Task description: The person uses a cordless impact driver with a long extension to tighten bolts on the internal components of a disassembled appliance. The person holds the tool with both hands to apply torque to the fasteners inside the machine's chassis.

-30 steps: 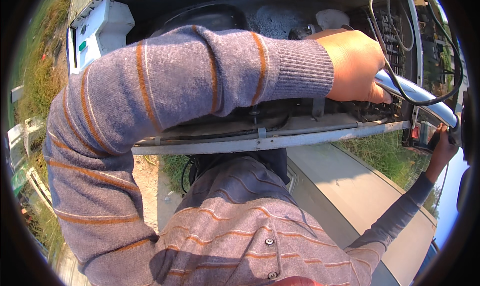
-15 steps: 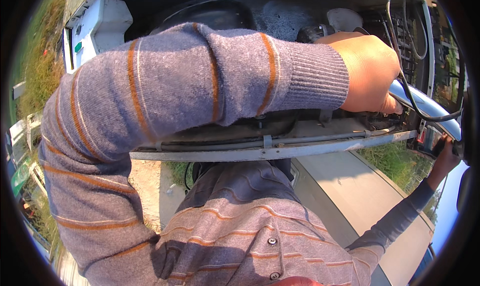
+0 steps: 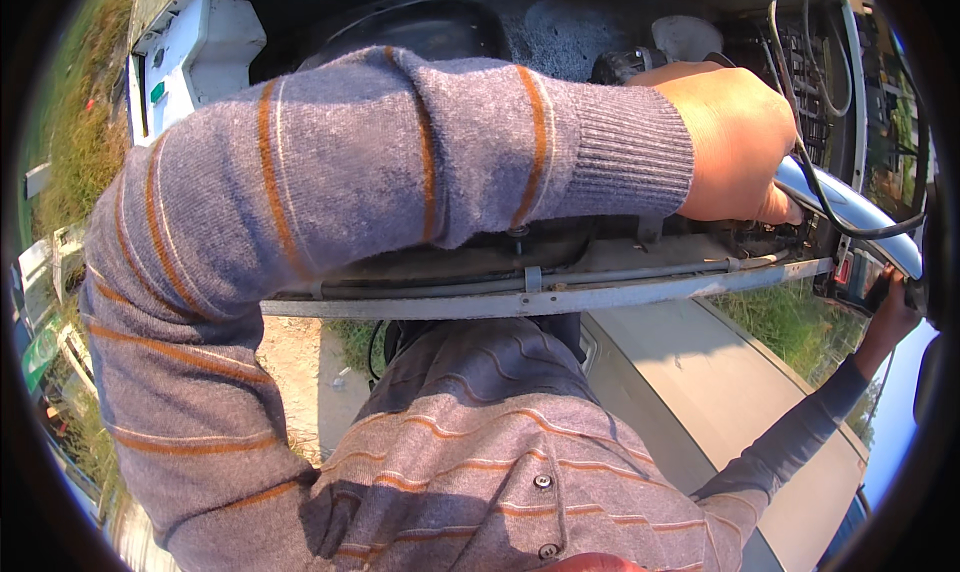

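Note:
My left arm reaches across the whole view to the right. My left hand [image 3: 735,137] is closed, back of the hand up, with its thumb along the near end of a smooth, shiny metal piece [image 3: 862,212], curved and bluish silver. The palm and most of its fingers are hidden. At the far right, my right hand [image 3: 893,317] has its fingers raised and curled at the lower end of the same piece, beside a dark part at the picture's rim. A black cable [image 3: 815,177] loops over the shiny piece. What kind of thing this piece is, I cannot make out.
A pale metal-edged housing lies open beneath my arm, its front rail [image 3: 560,300] running across. A dark round clamp-like part [image 3: 622,67] sits behind my left wrist. White plastic box [image 3: 205,57] at far left; a beige panel [image 3: 715,372] below right.
My left hand and sleeve have shifted very slightly left. Both hands keep their hold, and the shiny metal piece has hardly moved.

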Available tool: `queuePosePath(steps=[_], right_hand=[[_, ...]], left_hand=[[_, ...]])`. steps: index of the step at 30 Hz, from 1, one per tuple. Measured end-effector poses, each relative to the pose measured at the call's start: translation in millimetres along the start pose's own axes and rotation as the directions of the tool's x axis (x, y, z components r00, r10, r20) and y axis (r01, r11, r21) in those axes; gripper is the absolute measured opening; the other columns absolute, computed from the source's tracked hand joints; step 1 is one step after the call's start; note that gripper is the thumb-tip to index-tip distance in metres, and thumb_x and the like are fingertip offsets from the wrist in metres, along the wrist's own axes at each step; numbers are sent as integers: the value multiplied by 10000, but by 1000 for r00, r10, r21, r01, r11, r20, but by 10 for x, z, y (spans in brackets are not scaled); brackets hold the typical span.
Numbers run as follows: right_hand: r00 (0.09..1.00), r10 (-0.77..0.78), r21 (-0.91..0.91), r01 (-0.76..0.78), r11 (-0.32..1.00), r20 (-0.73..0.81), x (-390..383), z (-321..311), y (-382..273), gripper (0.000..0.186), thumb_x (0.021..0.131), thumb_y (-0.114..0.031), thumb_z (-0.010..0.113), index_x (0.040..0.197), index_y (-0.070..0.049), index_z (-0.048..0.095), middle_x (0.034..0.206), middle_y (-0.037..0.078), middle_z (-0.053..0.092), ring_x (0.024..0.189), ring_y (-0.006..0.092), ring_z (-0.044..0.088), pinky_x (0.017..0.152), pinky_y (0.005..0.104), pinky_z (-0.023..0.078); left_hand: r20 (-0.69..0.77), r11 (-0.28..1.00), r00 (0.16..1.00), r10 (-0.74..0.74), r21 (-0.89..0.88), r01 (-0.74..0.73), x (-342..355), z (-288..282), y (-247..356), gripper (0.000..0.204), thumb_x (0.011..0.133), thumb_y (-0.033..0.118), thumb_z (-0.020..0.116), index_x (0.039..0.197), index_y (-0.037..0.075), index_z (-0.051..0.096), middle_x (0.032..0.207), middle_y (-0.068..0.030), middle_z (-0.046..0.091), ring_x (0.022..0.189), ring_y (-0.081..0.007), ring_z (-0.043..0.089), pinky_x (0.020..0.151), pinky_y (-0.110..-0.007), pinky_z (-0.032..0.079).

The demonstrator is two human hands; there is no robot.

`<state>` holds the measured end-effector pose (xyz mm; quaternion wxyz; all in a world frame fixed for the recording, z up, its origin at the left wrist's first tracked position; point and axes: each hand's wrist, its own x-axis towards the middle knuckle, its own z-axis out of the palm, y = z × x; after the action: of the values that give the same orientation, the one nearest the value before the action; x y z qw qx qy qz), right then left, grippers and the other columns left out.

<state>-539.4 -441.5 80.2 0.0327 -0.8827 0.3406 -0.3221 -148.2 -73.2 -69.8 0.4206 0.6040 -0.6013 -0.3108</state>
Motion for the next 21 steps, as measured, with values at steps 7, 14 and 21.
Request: queuePosePath(steps=[7,14,21], right_hand=[[1000,19,43,-20,999,18,-31,-1,-54,448,899,-39,706,1337,30,638,1059,63,707,869,133,666,796,274,544],[997,69,95,-71,993,21,-78,84,-333,314,930,-52,705,1237,10,717,922,21,705,794,85,633,743,231,506],[996,-21,-122,32,992,86,-75,180,-537,397,946,-122,729,1341,-94,705,861,-26,683,741,47,576,692,209,449]], left_hand=[[-32,999,999,22,47,-21,-51,-13,15,462,874,439,812,962,-11,752,803,-190,714,761,-336,727,719,-439,582],[-114,995,991,65,83,-56,-22,122,2,541,861,498,817,928,-36,761,752,-171,702,693,-303,710,670,-410,578],[-84,998,994,69,10,-68,-88,16,132,452,900,393,753,1042,-35,736,857,-189,732,792,-275,727,763,-405,574]])
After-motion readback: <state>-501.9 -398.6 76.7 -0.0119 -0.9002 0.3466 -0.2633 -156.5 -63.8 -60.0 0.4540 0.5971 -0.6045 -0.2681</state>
